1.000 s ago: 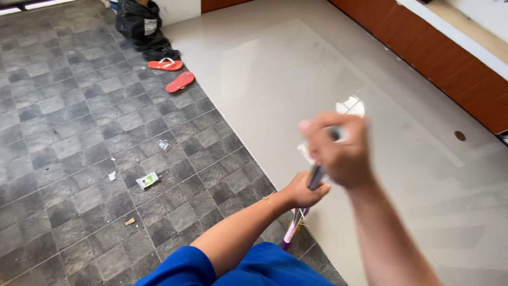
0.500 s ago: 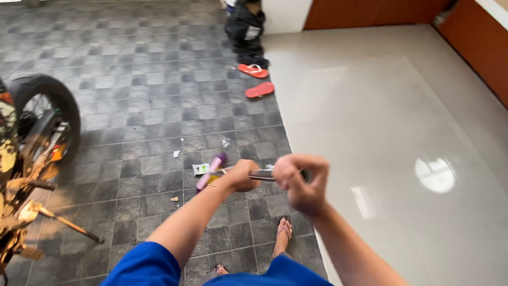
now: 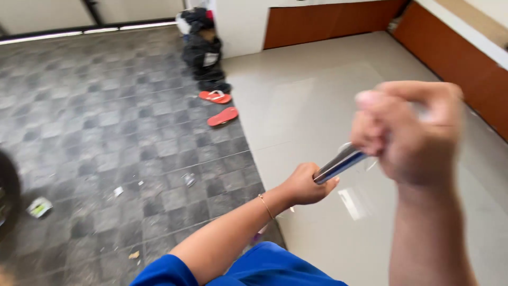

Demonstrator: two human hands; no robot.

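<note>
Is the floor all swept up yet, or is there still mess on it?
Not yet. Both hands grip a shiny metal handle: the left hand lower down, the right hand at the top; its lower end is hidden. The smooth beige floor looks clean. Still left on the grey tiles: a green wrapper, a crumpled clear scrap and small white bits.

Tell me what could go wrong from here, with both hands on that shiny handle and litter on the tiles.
The right hand grips the top of the metal handle close to the camera, so a hard pull might bring it toward the face. The left hand holds it lower; the lower end is hidden, so aim is uncertain. Scraps lie scattered on the grey tiles, and a wide stroke might fling them toward the red sandals.
</note>
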